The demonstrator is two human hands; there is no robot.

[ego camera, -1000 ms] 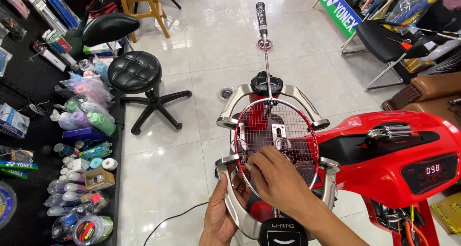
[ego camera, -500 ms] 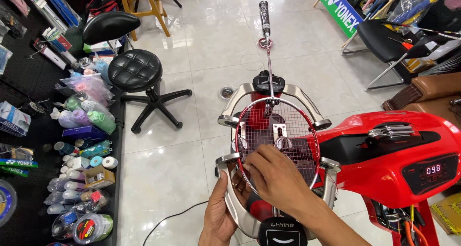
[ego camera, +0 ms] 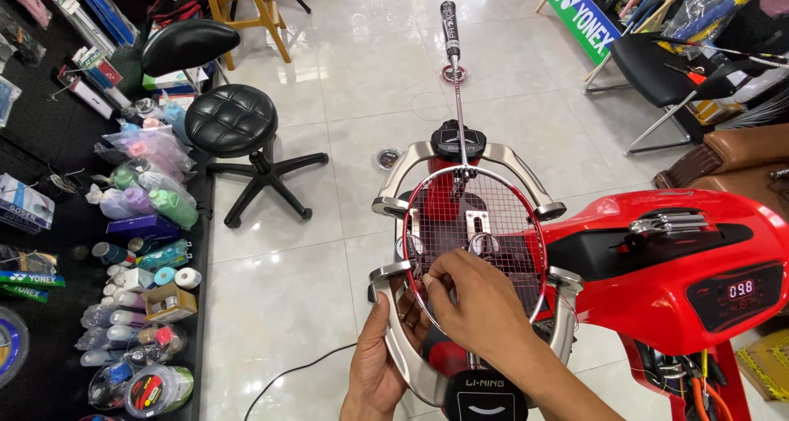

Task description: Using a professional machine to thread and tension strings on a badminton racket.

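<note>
Weaving a cross string, judged from the head view: right hand (ego camera: pixel 472 306) pinching string over the lower-left string bed of the racket (ego camera: pixel 475 240); left hand (ego camera: pixel 380 363) cupped loosely under the frame, grip unclear. Next pull likely needs string fed clean through. Racket clamped flat in red stringing machine (ego camera: pixel 657 265), handle pointing away, red-rimmed, partly strung.

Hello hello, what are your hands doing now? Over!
Right hand pinching string on the racket. Left hand gripping the silver clamp arm below. Racket clamped in the red machine. Nothing blocking.
</note>
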